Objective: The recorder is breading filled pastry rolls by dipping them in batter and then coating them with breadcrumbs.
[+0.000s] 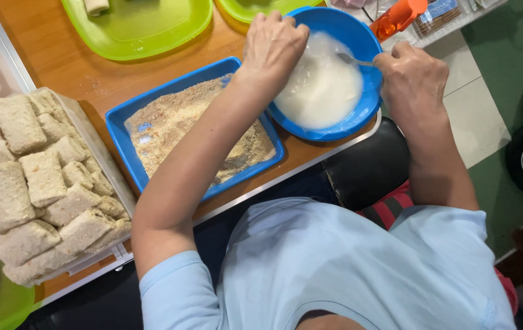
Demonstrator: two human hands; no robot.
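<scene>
The fingertips of the left hand (272, 46) curl over the far rim of the blue bowl (365, 46) and drop out of sight, so the grip shows only as a hand closed on that rim. The right hand (412, 79) is a closed fist around the handle of a metal spoon (353, 60); the handle end is buried in the fist and the spoon's bowl sinks into the batter (322, 85), its outline hard to make out. Two green trays (139, 30) at the far edge are cut off by the frame, as is a clear container (93, 143) on the left, stacked with breaded pieces (41, 177).

The blue bowl sits at the near right edge of the wooden table (59, 55), round and bright, about half full of thin, milky white batter. Just beside it to the left, touching or nearly so, lies a blue rectangular tray (121, 131) of pale brown breadcrumbs (176, 119), partly covered by the left forearm.
</scene>
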